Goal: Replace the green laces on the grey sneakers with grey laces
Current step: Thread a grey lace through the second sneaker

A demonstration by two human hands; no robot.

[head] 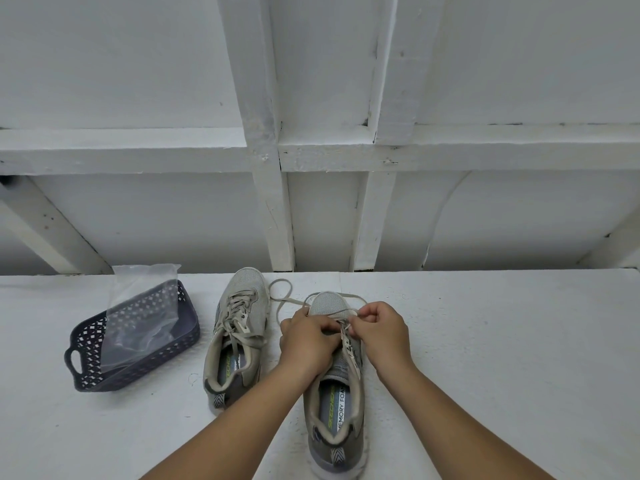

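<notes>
Two grey mesh sneakers [239, 327] stand on the white surface [485, 341], beside one dark perforated plastic basket [138, 344]. The left hand [306, 337] and right hand [379, 332] each pinch the grey lace [282, 299], hiding the nearer sneaker's eyelets.

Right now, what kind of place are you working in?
Probably a workshop or shed, not a shop: a white painted worktop backed by a bare white-painted timber frame, with a dark plastic basket beside the sneakers.
</notes>
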